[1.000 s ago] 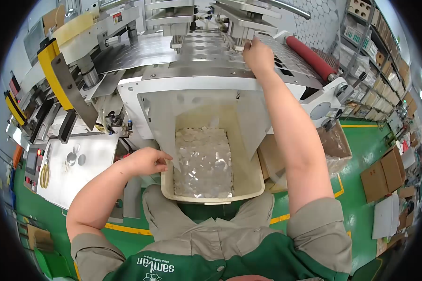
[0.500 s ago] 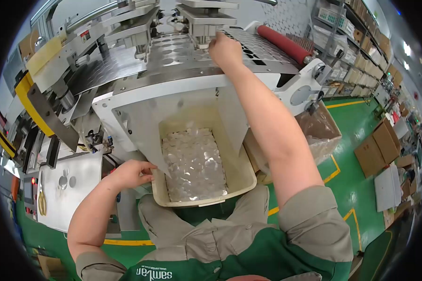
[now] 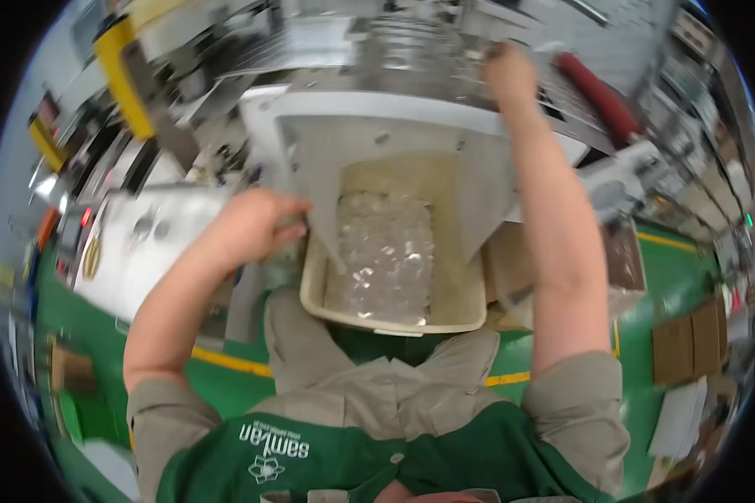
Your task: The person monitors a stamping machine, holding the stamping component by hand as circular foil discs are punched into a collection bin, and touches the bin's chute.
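My left hand (image 3: 258, 225) hangs at the left edge of a translucent panel (image 3: 317, 180) below the machine. Its fingers point right and stand a little apart, with nothing visible in them. My right hand (image 3: 513, 77) reaches up over the machine's top, by the punched sheet (image 3: 562, 96). Motion smears its fingers, so what they hold, if anything, cannot be made out. Between my arms, a cream plastic bin (image 3: 394, 324) stands under the machine's white frame (image 3: 377, 105). Many shiny round discs (image 3: 386, 260) lie inside it.
A red roller (image 3: 597, 99) lies at the machine's right end. Yellow upright bars (image 3: 124, 80) stand at the left. A white side table (image 3: 134, 260) bears scissors (image 3: 92, 256) and loose discs. Cardboard boxes (image 3: 689, 342) sit on the green floor at the right.
The whole view has shifted, with machine and bin now further right and higher. My left hand appears higher against the panel. My right hand remains over the machine top, now blurred.
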Tool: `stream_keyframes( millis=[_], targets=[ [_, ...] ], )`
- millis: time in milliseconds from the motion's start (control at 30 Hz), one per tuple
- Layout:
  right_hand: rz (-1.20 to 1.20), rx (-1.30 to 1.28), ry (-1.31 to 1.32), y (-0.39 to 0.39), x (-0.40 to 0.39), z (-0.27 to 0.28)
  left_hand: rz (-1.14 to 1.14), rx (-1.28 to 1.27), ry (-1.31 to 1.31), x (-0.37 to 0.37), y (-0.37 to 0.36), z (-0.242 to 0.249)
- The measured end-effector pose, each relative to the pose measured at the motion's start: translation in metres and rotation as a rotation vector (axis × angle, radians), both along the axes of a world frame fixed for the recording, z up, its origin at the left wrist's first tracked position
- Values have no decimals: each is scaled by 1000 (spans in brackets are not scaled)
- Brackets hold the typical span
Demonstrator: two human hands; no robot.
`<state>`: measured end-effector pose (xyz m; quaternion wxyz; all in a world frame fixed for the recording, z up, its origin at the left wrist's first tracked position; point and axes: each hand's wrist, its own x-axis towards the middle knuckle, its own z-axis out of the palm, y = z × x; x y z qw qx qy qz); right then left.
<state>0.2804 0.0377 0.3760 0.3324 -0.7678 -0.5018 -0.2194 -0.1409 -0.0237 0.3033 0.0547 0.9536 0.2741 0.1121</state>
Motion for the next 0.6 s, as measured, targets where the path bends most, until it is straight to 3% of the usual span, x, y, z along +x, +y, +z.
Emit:
stream_keyframes(
  millis=[67, 133, 233, 267, 333, 367, 400, 467, 600],
  targets=[
    [-45, -67, -16, 3, 4, -2, 274, 53, -77, -20, -18, 28],
    [46, -318, -308, 37, 48, -24, 533, 61, -161, -38, -37, 39],
    [38, -39, -25, 6, 5, -2, 731, 229, -148, -65, -49, -12],
    [12, -69, 20, 8, 0, 0, 854, 131, -1, -63, -55, -23],
    [23, -209, 51, -1, -1, 5, 1009, 174, 182, -62, -64, -63],
    [93, -306, -93, 14, 17, -6, 1033, 215, 194, -58, -67, -71],
    [13, -202, 42, 11, 13, -7, 1081, 291, 196, -55, -64, -79],
    [-1, -114, 45, -6, -7, 4, 1080, 336, 133, -60, -59, -90],
    [-12, 14, 2, -16, -5, 5, 1190, 222, 213, -47, -56, -78]
  ],
)
